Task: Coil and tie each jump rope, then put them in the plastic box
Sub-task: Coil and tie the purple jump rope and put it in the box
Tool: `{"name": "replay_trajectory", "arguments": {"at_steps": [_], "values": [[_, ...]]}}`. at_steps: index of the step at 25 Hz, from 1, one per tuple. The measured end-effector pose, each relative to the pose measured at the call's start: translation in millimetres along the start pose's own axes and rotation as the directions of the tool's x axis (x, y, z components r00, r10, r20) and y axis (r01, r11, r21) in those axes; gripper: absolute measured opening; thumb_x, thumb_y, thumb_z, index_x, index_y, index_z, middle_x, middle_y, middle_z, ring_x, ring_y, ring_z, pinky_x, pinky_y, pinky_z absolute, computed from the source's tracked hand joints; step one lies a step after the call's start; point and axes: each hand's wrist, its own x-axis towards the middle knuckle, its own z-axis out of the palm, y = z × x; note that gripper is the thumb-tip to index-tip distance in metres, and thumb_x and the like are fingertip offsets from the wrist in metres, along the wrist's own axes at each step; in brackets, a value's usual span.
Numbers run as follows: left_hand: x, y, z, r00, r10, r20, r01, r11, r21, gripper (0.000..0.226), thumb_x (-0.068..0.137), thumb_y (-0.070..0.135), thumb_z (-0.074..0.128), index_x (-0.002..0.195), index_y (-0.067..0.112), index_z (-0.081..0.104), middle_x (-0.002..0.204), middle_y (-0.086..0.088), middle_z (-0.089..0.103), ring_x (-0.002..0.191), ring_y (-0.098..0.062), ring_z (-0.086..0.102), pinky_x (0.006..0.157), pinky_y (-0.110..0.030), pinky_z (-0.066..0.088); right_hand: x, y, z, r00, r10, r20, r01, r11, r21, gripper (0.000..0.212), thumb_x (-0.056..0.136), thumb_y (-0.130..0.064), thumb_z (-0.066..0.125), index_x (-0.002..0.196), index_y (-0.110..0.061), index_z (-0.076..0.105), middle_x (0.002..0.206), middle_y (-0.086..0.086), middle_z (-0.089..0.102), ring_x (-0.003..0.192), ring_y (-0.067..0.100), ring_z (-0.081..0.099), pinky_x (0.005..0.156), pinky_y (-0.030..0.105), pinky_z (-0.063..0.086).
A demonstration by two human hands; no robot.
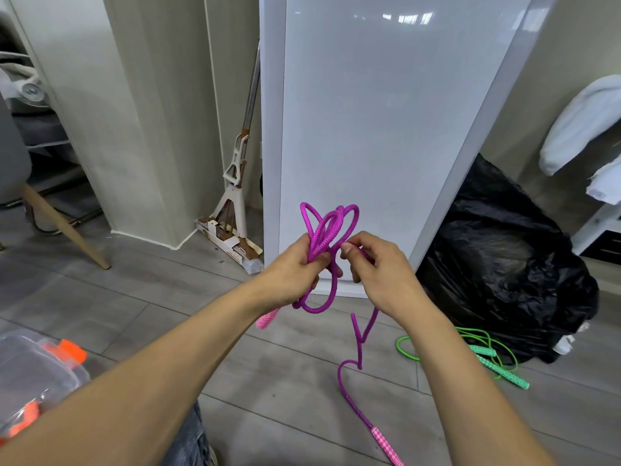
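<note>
A purple jump rope point(324, 230) is bunched into several loops in mid-air. My left hand point(295, 269) grips the bundle of loops. My right hand point(376, 264) pinches a strand right beside it. One pink handle point(267, 320) hangs below my left hand; the other pink handle point(386, 445) lies on the floor at the end of a loose strand. A green jump rope point(484, 354) lies uncoiled on the floor to the right. The clear plastic box point(33, 375) sits at the lower left with an orange rope point(70, 351) inside.
A white panel point(369, 129) leans upright straight ahead. A black rubbish bag point(504, 264) sits to its right, a mop point(235, 203) to its left. A chair leg point(67, 230) stands at the left. Grey wood floor spreads below.
</note>
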Motion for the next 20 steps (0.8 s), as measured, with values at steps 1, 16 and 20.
{"name": "replay_trajectory", "arguments": {"at_steps": [1,16,20], "values": [[-1.2,0.7,3.0,1.000,0.009,0.011,-0.009,1.000,0.002,0.010,0.103,0.025,0.047,0.112,0.025,0.053,0.090,0.000,0.074,0.060,-0.016,0.048,0.056,-0.033,0.044,0.6,-0.1,0.2,1.000,0.006,-0.010,-0.006,1.000,0.011,0.019,0.101,-0.031,0.054,0.089,-0.022,0.066,0.058,-0.003,0.058,0.052,0.005,0.049,0.050,0.013,0.037],[17.6,-7.7,-16.6,0.930,-0.252,-0.269,0.129,0.906,-0.404,0.006,0.102,0.009,0.044,0.098,0.012,0.048,0.065,-0.001,0.046,0.048,-0.012,0.042,0.048,-0.029,0.043,3.3,28.5,-26.4,0.980,0.199,0.021,-0.194,0.970,-0.147,0.027,0.098,-0.039,0.056,0.080,-0.023,0.068,0.063,-0.002,0.060,0.056,0.011,0.053,0.051,0.022,0.038],[24.2,-23.1,-35.2,0.760,-0.304,-0.575,0.091,0.925,-0.369,0.007,0.099,0.007,0.042,0.093,0.010,0.046,0.065,-0.005,0.044,0.049,-0.016,0.041,0.047,-0.027,0.039,3.2,42.8,-39.4,0.962,0.273,-0.012,-0.267,0.928,-0.261,0.029,0.099,-0.037,0.054,0.078,-0.023,0.067,0.067,-0.002,0.059,0.061,0.015,0.055,0.053,0.025,0.038]]}}
